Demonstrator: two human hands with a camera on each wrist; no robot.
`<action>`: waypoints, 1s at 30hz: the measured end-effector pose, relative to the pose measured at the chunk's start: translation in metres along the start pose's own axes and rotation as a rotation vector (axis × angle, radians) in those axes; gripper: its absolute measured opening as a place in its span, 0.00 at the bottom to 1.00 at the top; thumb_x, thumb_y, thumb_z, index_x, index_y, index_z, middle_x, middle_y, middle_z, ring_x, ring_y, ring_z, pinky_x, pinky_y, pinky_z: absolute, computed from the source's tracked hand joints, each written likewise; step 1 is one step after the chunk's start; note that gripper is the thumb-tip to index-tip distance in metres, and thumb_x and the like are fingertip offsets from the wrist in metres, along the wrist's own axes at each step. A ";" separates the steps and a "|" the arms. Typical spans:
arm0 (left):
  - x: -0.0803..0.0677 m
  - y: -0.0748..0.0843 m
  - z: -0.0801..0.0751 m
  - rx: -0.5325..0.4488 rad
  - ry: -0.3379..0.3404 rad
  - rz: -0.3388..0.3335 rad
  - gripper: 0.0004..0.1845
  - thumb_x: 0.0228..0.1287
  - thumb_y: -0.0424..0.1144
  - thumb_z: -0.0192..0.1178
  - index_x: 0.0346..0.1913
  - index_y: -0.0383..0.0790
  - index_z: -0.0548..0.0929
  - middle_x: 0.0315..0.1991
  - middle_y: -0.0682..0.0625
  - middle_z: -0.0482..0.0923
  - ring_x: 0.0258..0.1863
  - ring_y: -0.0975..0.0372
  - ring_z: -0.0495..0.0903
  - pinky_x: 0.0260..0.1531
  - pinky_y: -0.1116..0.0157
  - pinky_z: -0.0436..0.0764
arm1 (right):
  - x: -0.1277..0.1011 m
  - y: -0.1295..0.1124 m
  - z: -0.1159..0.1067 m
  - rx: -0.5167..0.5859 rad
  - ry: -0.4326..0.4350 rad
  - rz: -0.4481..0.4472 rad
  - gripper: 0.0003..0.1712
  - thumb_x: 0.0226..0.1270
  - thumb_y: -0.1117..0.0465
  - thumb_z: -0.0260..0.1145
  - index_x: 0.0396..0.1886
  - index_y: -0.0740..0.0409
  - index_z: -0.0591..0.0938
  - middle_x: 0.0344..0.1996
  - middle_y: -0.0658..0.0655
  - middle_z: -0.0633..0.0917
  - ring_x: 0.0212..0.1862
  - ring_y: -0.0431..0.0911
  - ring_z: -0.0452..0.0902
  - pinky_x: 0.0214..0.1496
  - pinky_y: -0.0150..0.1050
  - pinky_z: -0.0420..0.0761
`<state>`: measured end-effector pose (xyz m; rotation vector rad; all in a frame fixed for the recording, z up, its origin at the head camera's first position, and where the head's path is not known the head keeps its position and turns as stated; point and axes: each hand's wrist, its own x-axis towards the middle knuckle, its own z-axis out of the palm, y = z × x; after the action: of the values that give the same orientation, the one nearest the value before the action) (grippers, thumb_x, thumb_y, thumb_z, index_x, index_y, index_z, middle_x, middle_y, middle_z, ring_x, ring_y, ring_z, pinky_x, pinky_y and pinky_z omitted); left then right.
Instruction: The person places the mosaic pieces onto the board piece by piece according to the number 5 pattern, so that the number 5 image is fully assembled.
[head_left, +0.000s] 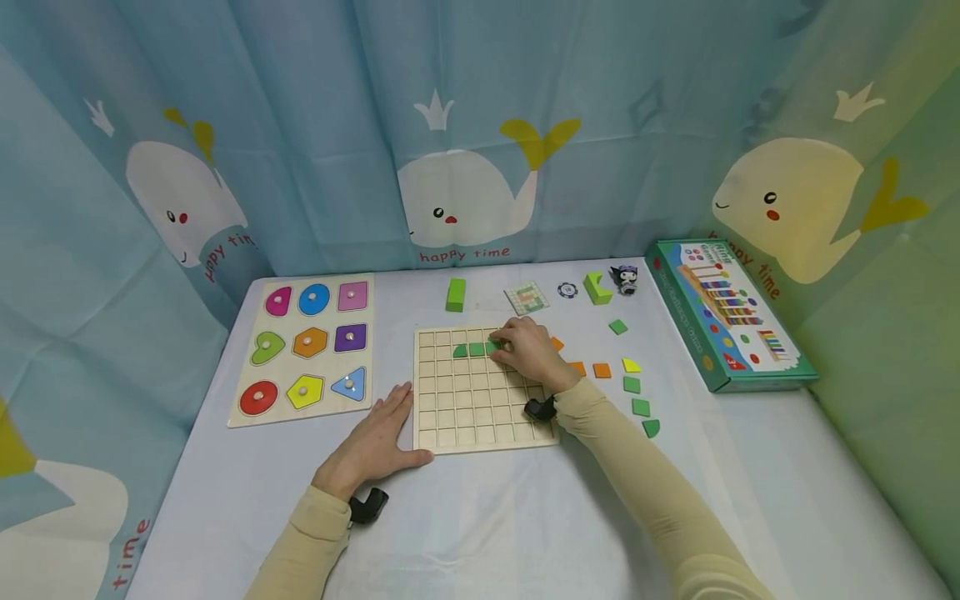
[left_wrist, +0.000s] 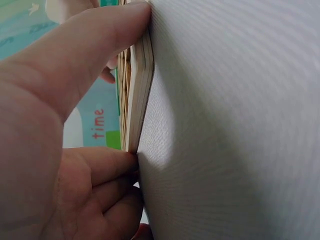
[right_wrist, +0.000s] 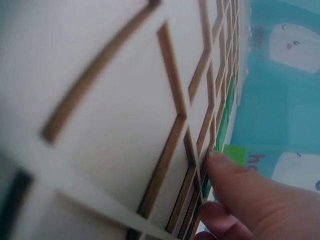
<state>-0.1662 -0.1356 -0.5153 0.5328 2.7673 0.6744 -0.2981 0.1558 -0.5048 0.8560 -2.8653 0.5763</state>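
Note:
A wooden grid board [head_left: 474, 408] lies flat on the white cloth in the head view. Along one of its upper rows sit a green quarter-round tile [head_left: 460, 352] and a green square tile [head_left: 477, 350]. Just to their right, my right hand [head_left: 531, 354] pinches another green tile [head_left: 491, 347] down at the grid, its fingers hiding part of it. My left hand [head_left: 375, 442] rests at the board's left side, thumb on the near corner. In the left wrist view the thumb [left_wrist: 95, 37] and a fingertip touch the board's edge [left_wrist: 140, 95].
Right of the board lie several loose tiles, such as an orange one [head_left: 602, 371] and a green one [head_left: 641, 407]. A shape puzzle [head_left: 281, 407] is at left, a game box [head_left: 738, 317] at right. Behind are a green block [head_left: 456, 295], a pattern card [head_left: 527, 297] and a small figurine [head_left: 624, 280].

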 end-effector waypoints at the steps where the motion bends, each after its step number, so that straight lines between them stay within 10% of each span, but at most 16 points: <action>1: 0.000 0.000 0.000 0.001 0.001 0.001 0.57 0.53 0.60 0.70 0.75 0.29 0.54 0.77 0.44 0.44 0.76 0.55 0.43 0.72 0.56 0.46 | 0.000 -0.001 -0.001 0.009 -0.008 0.008 0.19 0.62 0.54 0.73 0.49 0.58 0.87 0.39 0.55 0.82 0.41 0.52 0.74 0.34 0.46 0.73; 30: 0.002 0.000 0.001 0.017 -0.004 -0.003 0.57 0.54 0.61 0.69 0.75 0.29 0.53 0.77 0.43 0.44 0.75 0.54 0.43 0.72 0.56 0.47 | -0.050 0.046 -0.060 0.223 0.170 0.073 0.16 0.68 0.64 0.66 0.51 0.69 0.83 0.47 0.64 0.82 0.52 0.61 0.71 0.56 0.58 0.71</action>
<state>-0.1675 -0.1351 -0.5162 0.5322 2.7720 0.6483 -0.2823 0.2396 -0.4746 0.6935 -2.7224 0.9436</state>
